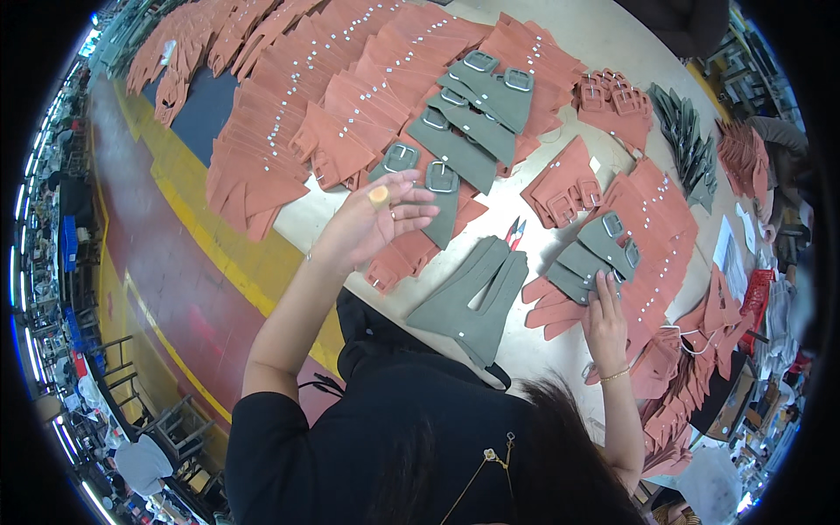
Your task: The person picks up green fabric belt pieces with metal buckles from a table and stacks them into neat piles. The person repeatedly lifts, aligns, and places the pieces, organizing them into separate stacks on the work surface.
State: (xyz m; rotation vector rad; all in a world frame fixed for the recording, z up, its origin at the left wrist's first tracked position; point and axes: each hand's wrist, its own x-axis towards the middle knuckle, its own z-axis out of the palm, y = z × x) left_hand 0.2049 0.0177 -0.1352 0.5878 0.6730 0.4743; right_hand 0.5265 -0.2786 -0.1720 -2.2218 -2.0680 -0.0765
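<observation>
My left hand (381,217) is raised at the near left of the table with its fingers stretched apart and nothing in it. Just beyond its fingers is a green fabric piece with buckles (446,206), lying over orange ones. My right hand (605,328) rests its fingers on the lower edge of a small stack of green buckled pieces (588,262), which lies on fanned orange pieces (656,219). Between my hands lies a green cut piece with long straps (477,293). A small tool with red handles (515,234), probably snippers, sits at its top.
Long overlapping rows of orange pieces (350,79) cover the far left of the pale table (551,350). More green buckled pieces (477,114) lie ahead. A dark green bundle (682,140) and a red basket (757,302) are at the right, where another person's arm (779,136) shows.
</observation>
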